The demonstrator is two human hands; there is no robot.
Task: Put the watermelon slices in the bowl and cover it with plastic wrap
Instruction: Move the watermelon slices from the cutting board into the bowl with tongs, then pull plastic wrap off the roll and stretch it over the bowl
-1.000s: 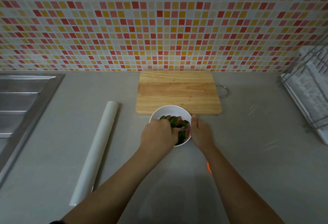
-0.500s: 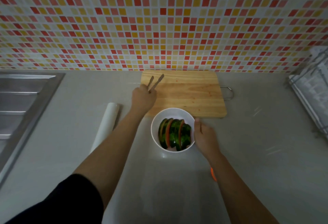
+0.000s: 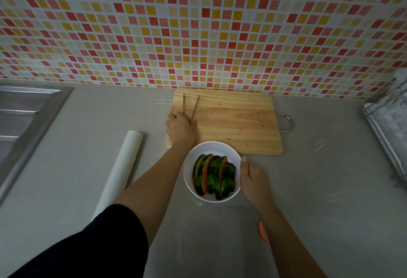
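Sink [image 3: 26,112] of steel is set into the left edge of the desk [image 3: 330,189], only partly in frame. Roll of plastic wrap [image 3: 120,172], white, lies flat on the desk left of centre, running from the middle toward the near edge, apart from all else. Left hand [image 3: 179,129] is over the left end of the cutting board [image 3: 231,121]; its grip is closed round a pair of chopsticks [image 3: 195,107], whose tips point to the back edge and stand spread in a V above the wood. Whether the tips touch the board cannot be told. A black sleeve [image 3: 88,244] covers the left upper arm. The wooden board lies at the back edge, close under the tiled wall [image 3: 198,24], with a metal loop handle [image 3: 285,122] at its right end. Bowl [image 3: 189,180], white and round, stands mid-desk just in front of the board's near edge, its far rim overlapping that edge in this view. Watermelon slices [image 3: 213,177] stand on edge inside the bowl, packed side by side, green rind uppermost with red flesh showing between. Right hand [image 3: 253,180] holds the bowl's right wall, grip cupped against it with the thumb up at the rim; the fingers are not clearly seen. A small orange item [image 3: 263,231] shows beside the right forearm near the near edge; its kind cannot be told. A wire dish rack [image 3: 387,128] occupies the right edge.
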